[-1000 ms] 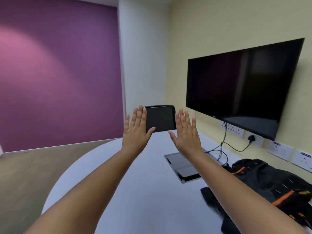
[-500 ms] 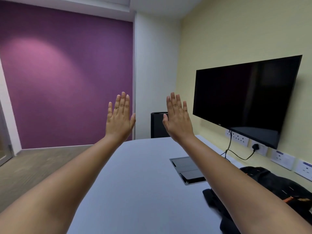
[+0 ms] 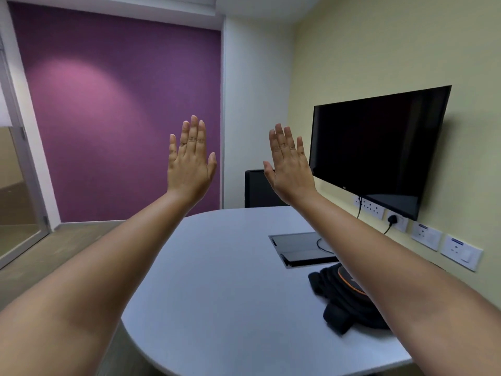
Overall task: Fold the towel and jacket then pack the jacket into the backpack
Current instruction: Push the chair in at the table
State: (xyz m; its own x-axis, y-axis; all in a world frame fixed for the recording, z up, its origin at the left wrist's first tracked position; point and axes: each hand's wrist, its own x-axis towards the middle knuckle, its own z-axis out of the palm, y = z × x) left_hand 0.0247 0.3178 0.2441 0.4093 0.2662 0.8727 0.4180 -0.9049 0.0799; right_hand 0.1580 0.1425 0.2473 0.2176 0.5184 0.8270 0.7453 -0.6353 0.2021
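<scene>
Both my arms are stretched forward and raised above the table. My left hand and my right hand are held up flat, backs toward me, fingers straight, holding nothing. A black backpack with orange trim lies on the right side of the pale grey table, partly hidden under my right forearm. No towel or jacket can be made out in this view.
A black TV hangs on the yellow wall at right, with wall sockets and a plugged cable below it. A recessed cable box sits in the table. A black chair back stands at the table's far end.
The view has tilted up and swung left. Both hands rose and spread a little further apart, still flat. Less of the backpack shows now.
</scene>
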